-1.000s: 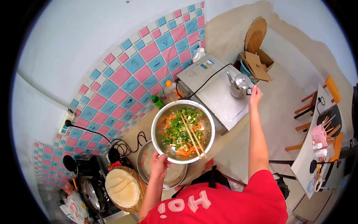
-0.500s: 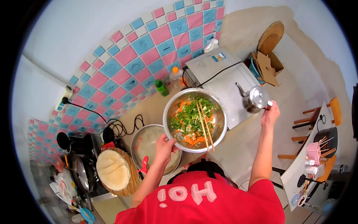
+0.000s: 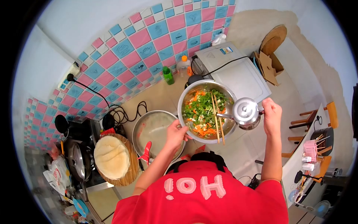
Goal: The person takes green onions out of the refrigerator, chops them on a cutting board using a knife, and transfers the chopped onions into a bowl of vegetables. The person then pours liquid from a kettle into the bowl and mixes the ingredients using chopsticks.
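My left hand (image 3: 177, 133) grips the near-left rim of a steel mixing bowl (image 3: 181, 108), thumb over the edge. Chopped greens (image 3: 205, 106) and orange shreds (image 3: 206, 131) fill the bowl, and a pair of wooden chopsticks (image 3: 218, 123) leans in it across the near rim. In my right hand (image 3: 272, 112) is the handle of a small metal kettle (image 3: 246, 113), held at the bowl's right side. Its thin spout reaches over the rim above the vegetables. Whether any liquid comes out, I cannot make out.
A wide steel basin (image 3: 158, 125) with a red-handled utensil (image 3: 146, 152) lies left of the bowl. Farther left, a stack of flatbreads (image 3: 112, 156) rests on a round woven board near a pan (image 3: 78, 164). A white appliance (image 3: 235, 71), green bottle (image 3: 167, 75) and cable (image 3: 121, 117) are behind.
The kettle has moved left from over the white appliance to the bowl, its spout now over the rim. The bowl sits slightly farther right in view, still in my left hand.
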`<action>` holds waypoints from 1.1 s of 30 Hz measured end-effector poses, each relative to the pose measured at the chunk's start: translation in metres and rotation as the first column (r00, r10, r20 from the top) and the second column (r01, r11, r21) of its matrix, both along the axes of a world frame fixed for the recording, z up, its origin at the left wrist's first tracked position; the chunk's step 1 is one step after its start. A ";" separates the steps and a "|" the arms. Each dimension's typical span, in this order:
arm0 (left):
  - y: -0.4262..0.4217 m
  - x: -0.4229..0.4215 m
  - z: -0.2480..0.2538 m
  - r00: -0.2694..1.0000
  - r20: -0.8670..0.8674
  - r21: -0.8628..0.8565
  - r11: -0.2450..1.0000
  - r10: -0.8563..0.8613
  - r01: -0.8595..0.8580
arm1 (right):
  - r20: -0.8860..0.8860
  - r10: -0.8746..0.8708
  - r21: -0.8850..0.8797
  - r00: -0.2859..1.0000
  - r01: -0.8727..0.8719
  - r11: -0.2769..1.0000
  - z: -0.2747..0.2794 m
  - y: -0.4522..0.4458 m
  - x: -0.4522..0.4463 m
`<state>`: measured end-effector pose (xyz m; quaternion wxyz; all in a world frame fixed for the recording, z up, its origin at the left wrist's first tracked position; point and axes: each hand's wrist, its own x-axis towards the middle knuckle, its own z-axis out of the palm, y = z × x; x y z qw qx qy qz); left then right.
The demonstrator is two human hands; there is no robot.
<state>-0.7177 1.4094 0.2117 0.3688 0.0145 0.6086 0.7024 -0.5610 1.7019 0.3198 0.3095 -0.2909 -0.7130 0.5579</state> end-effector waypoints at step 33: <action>0.068 0.007 0.010 1.000 -0.011 -0.018 1.000 -0.025 0.025 | -0.211 -0.157 -0.408 0.965 0.059 0.911 -0.012 0.079 -0.003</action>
